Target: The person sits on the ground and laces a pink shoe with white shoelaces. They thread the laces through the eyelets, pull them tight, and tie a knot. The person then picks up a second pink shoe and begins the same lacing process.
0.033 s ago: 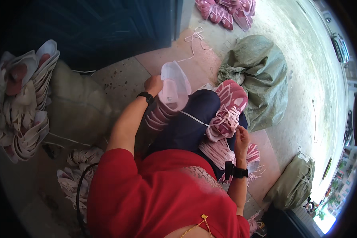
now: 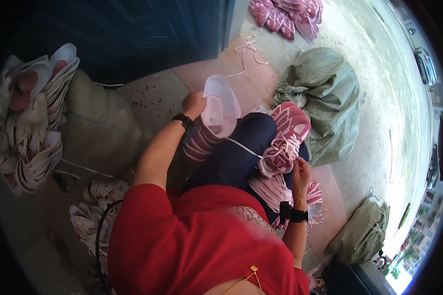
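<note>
My left hand (image 2: 194, 104) is closed on the edge of a pale shoe upper (image 2: 221, 110), whose white lining faces up. Beneath it lies a stack of pink uppers (image 2: 200, 142), beside my left thigh. A dark pink and white laced shoe upper (image 2: 291, 130) rests on my right knee, its pale laces (image 2: 284, 146) across the front. At its lower edge, close to the laces, my right hand (image 2: 301, 174) has its fingers pinched together; what is between them is too small to make out. A pale strap (image 2: 243, 147) runs over my thigh toward that upper.
Bundled pale uppers (image 2: 34, 118) lean on a stuffed sack (image 2: 101, 123) at the left. A tied green sack (image 2: 325, 108) stands beyond my knee, another sack (image 2: 362, 228) at lower right. Pink uppers (image 2: 290, 17) lie at the far side, near a blue door (image 2: 133, 34).
The whole view has shifted slightly, so the floor things sit a little further right. Both hands keep nearly the same pose, the left on the pale upper.
</note>
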{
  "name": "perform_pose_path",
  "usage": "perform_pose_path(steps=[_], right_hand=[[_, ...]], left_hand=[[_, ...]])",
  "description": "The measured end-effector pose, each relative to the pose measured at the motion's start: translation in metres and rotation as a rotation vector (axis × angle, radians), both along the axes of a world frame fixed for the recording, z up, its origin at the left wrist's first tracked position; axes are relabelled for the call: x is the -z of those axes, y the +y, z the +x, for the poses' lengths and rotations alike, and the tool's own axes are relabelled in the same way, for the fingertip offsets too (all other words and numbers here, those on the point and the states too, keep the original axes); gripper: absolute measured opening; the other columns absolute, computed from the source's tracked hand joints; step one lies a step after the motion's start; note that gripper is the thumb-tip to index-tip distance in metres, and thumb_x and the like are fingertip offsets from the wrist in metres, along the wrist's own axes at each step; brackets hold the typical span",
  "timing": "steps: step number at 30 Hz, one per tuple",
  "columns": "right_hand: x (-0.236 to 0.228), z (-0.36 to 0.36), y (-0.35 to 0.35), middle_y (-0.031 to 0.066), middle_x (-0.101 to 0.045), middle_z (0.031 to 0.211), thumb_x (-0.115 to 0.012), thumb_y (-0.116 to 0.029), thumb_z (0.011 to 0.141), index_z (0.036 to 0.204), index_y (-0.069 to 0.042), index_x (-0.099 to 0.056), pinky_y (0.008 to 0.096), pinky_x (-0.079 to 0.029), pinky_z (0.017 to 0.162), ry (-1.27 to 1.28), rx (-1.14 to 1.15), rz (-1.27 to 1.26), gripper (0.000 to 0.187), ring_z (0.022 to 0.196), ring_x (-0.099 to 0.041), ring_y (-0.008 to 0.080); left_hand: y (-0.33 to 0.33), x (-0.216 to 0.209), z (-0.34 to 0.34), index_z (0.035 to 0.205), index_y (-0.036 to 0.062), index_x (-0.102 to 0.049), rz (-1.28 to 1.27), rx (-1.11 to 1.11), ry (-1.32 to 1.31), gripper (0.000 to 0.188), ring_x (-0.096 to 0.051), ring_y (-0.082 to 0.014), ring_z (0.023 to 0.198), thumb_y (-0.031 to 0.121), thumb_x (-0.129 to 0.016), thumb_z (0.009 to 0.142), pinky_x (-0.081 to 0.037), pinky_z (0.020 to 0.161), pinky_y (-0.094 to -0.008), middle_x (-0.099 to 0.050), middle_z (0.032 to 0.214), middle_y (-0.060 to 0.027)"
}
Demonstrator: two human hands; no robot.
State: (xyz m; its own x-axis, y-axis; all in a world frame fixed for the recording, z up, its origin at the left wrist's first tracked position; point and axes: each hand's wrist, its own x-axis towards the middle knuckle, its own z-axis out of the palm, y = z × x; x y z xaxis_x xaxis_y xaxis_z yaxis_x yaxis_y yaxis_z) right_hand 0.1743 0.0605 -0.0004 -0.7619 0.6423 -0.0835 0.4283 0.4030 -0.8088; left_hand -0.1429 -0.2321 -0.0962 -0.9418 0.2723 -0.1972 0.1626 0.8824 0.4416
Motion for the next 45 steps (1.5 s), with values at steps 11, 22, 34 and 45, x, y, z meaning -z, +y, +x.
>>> perform_pose_path(steps=[11, 22, 34, 45], right_hand=[[-0.051, -0.108, -0.147, 0.0145, -0.062, 0.076, -0.065, -0.008, 0.077, 0.085, 0.002, -0.060, 0.0375, -0.048, 0.063, 0.148, -0.675, 0.295, 0.014, 0.069, -0.060, 0.0323], [-0.110, -0.031, -0.103, 0.0067, -0.064, 0.083, -0.054, -0.016, 0.092, 0.091, 0.004, -0.061, 0.0288, -0.046, 0.067, 0.200, -0.312, -0.248, 0.021, 0.074, -0.059, 0.0135], [-0.060, 0.043, -0.064, -0.0010, -0.057, 0.079, -0.056, -0.022, 0.093, 0.080, -0.007, -0.057, 0.0235, -0.039, 0.064, 0.439, 0.153, -0.881, 0.020, 0.069, -0.049, 0.0074], [-0.047, 0.045, -0.068, 0.0014, -0.060, 0.083, -0.057, -0.023, 0.092, 0.084, -0.006, -0.057, 0.0276, -0.046, 0.070, 0.462, 0.089, -1.105, 0.018, 0.075, -0.057, 0.0113]], left_hand=[[0.042, -0.174, 0.135, 0.068, 0.0062, -0.049, 0.729, 0.375, 0.552, 0.017, -0.058, -0.0314, 0.051, 0.014, -0.064, 0.069, -0.046, 0.047, -0.0414, -0.055, 0.055, -0.0127], [0.047, -0.231, 0.101, 0.085, -0.0007, -0.059, 1.174, 0.479, 0.059, 0.022, -0.061, -0.0178, 0.066, 0.021, -0.059, 0.088, -0.047, 0.061, -0.0308, -0.062, 0.071, -0.0124], [0.010, -0.012, 0.146, 0.100, 0.0015, -0.059, 0.687, 0.301, -0.330, 0.026, -0.057, -0.0138, 0.076, 0.026, -0.052, 0.092, -0.046, 0.069, -0.0282, -0.060, 0.082, -0.0066], [-0.005, -0.030, 0.113, 0.093, 0.0040, -0.061, 0.530, 0.210, -0.546, 0.024, -0.057, -0.0130, 0.060, 0.022, -0.066, 0.079, -0.045, 0.056, -0.0262, -0.061, 0.070, -0.0079]])
